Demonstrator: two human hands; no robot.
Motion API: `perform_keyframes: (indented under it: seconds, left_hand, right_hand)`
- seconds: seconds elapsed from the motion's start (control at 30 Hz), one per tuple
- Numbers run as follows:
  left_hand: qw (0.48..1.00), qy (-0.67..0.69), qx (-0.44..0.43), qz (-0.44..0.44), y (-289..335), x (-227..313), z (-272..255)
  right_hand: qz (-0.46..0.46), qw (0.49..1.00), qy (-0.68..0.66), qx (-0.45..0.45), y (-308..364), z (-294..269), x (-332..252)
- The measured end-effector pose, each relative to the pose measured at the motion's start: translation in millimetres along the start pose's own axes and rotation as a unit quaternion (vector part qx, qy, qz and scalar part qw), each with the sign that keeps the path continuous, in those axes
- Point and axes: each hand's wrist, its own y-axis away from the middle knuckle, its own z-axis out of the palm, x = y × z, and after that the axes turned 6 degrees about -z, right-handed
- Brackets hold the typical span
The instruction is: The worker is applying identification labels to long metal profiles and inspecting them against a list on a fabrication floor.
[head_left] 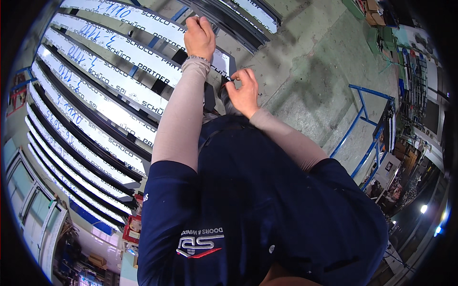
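My left hand [199, 39] is closed, its thumb and fingers pressed together over a long aluminium profile [143, 21] covered with white printed film. Whatever it pinches is too small to make out. Lower and to the right, my right hand [244, 93] curls beside the near end of that profile. Its thumb and forefinger come together around something dark and thin that I cannot name. A dark piece [223, 95] shows just left of this hand, partly hidden by it. My left forearm crosses over the ends of neighbouring profiles.
Several more film-covered profiles [102, 88] lie in a row to the left, with black strips between them. Dark profiles [234, 24] lie beyond my left hand. A blue metal frame [359, 107] stands at right on the concrete floor [329, 62]. Window frames [40, 209] are at lower left.
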Motion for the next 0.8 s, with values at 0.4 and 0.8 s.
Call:
perform_keyframes:
  seconds: [0.4, 0.8]
  left_hand:
    - [1.0, 0.01, -0.009, -0.006, -1, 4, -1]
    - [1.0, 0.001, 0.005, 0.002, 1, 3, 1]
  right_hand:
    - [0.193, 0.958, -0.206, -0.053, 19, -8, 15]
    - [0.386, 0.836, -0.38, -0.086, 6, 1, 8]
